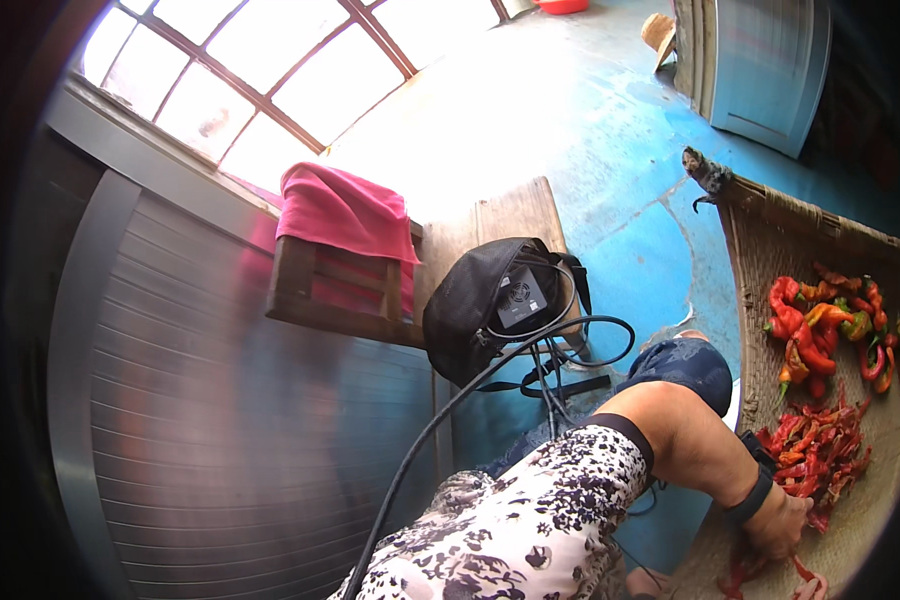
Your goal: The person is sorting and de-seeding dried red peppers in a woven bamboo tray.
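While poised with left hand (778,524) beside red strips (818,448), likely separated from peppers (815,343) against mixing, cannot tell hands' grip.

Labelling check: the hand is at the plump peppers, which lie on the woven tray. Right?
Not quite: in the head view, the hand is at the shrivelled peppers. The plump peppers do lie on the woven tray, farther off.
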The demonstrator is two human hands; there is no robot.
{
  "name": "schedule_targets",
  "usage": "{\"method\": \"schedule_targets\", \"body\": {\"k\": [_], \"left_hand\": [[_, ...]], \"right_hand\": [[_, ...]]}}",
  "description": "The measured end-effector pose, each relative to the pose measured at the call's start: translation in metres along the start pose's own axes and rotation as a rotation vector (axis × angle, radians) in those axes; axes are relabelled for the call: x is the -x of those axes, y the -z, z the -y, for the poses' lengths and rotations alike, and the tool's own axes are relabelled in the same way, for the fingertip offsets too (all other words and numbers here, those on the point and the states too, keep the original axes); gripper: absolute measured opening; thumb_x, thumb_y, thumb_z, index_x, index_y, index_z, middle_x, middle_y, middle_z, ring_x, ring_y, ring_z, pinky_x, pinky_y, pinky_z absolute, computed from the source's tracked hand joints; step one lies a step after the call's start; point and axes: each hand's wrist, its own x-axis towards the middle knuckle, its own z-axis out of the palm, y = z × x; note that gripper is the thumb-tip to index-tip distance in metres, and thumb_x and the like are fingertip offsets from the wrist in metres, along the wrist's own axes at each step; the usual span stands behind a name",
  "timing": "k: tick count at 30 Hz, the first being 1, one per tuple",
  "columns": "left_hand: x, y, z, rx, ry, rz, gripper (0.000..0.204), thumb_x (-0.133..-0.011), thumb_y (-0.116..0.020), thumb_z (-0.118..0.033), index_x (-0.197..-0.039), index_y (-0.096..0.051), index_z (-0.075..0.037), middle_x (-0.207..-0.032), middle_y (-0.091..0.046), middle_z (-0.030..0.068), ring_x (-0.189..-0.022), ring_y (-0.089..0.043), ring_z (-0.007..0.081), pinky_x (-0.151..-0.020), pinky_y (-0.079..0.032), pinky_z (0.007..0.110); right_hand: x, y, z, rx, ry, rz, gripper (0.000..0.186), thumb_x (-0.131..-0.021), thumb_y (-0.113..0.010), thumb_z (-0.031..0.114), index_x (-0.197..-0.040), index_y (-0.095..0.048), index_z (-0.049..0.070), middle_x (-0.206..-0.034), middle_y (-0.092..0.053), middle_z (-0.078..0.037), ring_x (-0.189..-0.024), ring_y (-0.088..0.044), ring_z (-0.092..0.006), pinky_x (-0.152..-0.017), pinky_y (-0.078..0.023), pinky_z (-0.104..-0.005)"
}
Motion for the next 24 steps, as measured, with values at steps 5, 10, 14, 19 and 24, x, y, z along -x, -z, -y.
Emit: {"method": "schedule_targets", "body": {"k": [5, 10, 14, 19, 24], "left_hand": [[0.028, 0.034, -0.005, 0.143, -0.058, -0.349, 0.020, -0.073, -0.064, -0.039, -0.062, -0.068, -0.023, -0.070, -0.067, -0.0015, -0.071, -0.064, 0.0192, -0.064, -0.047, 0.039], [0.056, 0.056, -0.003, -0.084, 0.049, 0.183, 0.008, -0.081, -0.058, -0.022, -0.083, -0.066, -0.022, -0.087, -0.063, -0.0009, -0.097, -0.055, 0.0178, -0.089, -0.039, 0.039], [0.054, 0.040, 0.008, 0.043, -0.043, -0.018, 0.010, -0.078, -0.060, -0.020, -0.086, -0.059, -0.014, -0.088, -0.058, 0.0027, -0.094, -0.053, 0.0196, -0.090, -0.037, 0.037], [0.036, 0.044, 0.005, 0.092, -0.037, 0.013, 0.006, -0.076, -0.060, -0.015, -0.081, -0.058, -0.011, -0.081, -0.056, 0.0033, -0.093, -0.053, 0.0214, -0.095, -0.037, 0.039], [0.025, 0.046, 0.002, 0.096, -0.041, 0.044, 0.006, -0.074, -0.058, -0.013, -0.079, -0.057, -0.010, -0.081, -0.055, 0.0046, -0.093, -0.053, 0.0227, -0.097, -0.037, 0.040]], "right_hand": [[0.004, 0.022, 0.009, -0.075, -0.224, -0.111, 0.030, -0.095, -0.052, 0.030, -0.109, -0.059, 0.004, -0.090, -0.054, 0.002, -0.078, -0.043, -0.0088, -0.069, -0.033, -0.0220], [-0.013, -0.007, 0.016, -0.485, -0.191, -0.501, 0.020, -0.091, -0.064, 0.021, -0.100, -0.061, 0.003, -0.069, -0.047, 0.006, -0.055, -0.039, -0.0012, -0.046, -0.028, -0.0169], [0.005, 0.022, 0.011, -0.484, -0.049, -0.696, 0.016, -0.096, -0.058, 0.018, -0.100, -0.058, 0.002, -0.062, -0.042, 0.006, -0.047, -0.034, -0.0013, -0.040, -0.025, -0.0172], [0.022, 0.061, -0.052, -0.212, -0.125, -0.862, 0.020, -0.094, -0.060, 0.022, -0.095, -0.062, 0.003, -0.063, -0.048, 0.005, -0.050, -0.037, -0.0020, -0.044, -0.029, -0.0188], [0.038, 0.071, -0.102, -0.053, -0.155, -0.784, 0.030, -0.091, -0.064, 0.024, -0.110, -0.062, 0.001, -0.068, -0.054, 0.003, -0.061, -0.045, -0.0052, -0.056, -0.039, -0.0203]]}}
